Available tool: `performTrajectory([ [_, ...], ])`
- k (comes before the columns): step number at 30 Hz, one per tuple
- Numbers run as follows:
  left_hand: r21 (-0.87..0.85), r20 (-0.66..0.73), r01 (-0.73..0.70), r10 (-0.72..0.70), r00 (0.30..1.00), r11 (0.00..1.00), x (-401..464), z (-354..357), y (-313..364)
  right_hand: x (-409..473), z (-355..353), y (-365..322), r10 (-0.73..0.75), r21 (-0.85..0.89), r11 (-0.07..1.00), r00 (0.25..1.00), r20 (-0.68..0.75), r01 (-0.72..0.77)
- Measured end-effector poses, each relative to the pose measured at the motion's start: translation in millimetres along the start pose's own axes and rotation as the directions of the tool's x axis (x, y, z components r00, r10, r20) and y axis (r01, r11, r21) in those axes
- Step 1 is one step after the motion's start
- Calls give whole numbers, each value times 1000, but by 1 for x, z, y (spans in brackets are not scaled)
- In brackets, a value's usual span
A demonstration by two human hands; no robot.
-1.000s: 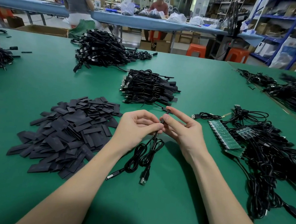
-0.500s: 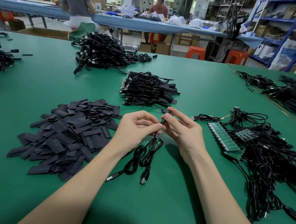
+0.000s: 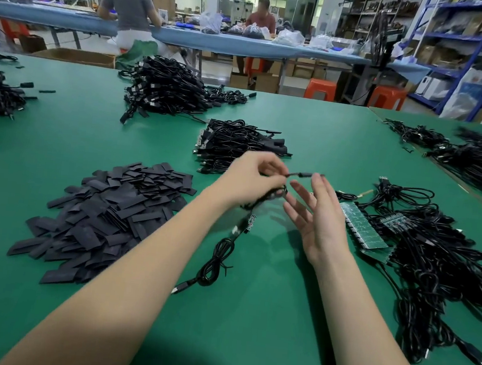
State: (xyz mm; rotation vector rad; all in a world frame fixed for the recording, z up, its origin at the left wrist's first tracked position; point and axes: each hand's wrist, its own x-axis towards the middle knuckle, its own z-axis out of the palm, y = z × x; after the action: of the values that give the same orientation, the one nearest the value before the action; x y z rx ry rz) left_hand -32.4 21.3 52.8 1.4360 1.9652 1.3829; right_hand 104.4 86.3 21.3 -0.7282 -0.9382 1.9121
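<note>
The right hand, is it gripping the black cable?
No, the right hand is open with straight, spread fingers, while only the left hand pinches the cable.

A heap of flat black rectangular sleeves [image 3: 105, 215] is lying on my green tabletop [image 3: 60, 133]. Green circuit boards [image 3: 361, 226] are resting against tangled black cables [image 3: 448, 263]. Orange plastic stools [image 3: 321, 89] are standing beyond.

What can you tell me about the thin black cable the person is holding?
The thin black cable looks plastic-sheathed. The left hand pinches one end, where a short black sleeve sticks out sideways. From there it hangs blurred, gathers into a small coil on the green table, and ends in a plug lying flat. The right hand is open beside it.
</note>
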Motion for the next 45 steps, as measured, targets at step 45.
performTrajectory([
  [45,-578,-17,206,-264,964,789,-44,14,-44,-20,23,4,96,-573,819,986,136,-1],
])
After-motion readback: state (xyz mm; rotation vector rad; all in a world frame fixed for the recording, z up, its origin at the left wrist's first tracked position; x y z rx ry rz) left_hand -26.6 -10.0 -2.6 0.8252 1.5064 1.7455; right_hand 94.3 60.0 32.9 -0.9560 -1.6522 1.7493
